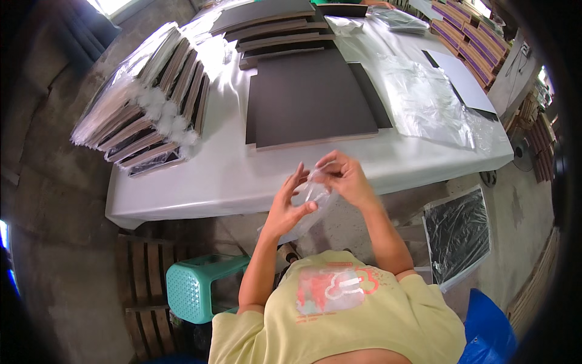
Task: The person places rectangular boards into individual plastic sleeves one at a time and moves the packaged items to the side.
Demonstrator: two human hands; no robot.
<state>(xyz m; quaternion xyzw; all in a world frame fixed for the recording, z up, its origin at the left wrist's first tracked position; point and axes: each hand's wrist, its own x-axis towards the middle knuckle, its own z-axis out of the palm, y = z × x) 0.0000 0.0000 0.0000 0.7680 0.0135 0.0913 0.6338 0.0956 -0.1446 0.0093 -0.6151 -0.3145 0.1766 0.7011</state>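
Observation:
A crumpled clear plastic bag (318, 193) is between my hands, just off the table's near edge. My right hand (347, 179) pinches its upper part between thumb and fingertips. My left hand (288, 205) curves round the bag's other side, thumb and fingers bent against the film. Part of the film hangs below my left hand toward the floor. Beyond my hands, a stack of dark flat panels (315, 100) lies on the white-covered table (224, 188), with more panels piled in uneven steps behind it.
Several plastic-wrapped panels (151, 103) are stacked at the table's left. Clear plastic bags (424, 100) and a pale sheet (459, 79) lie on the right. A green stool (191, 294) stands below left; a wrapped dark panel (459, 236) leans at the lower right, near blue plastic (488, 327).

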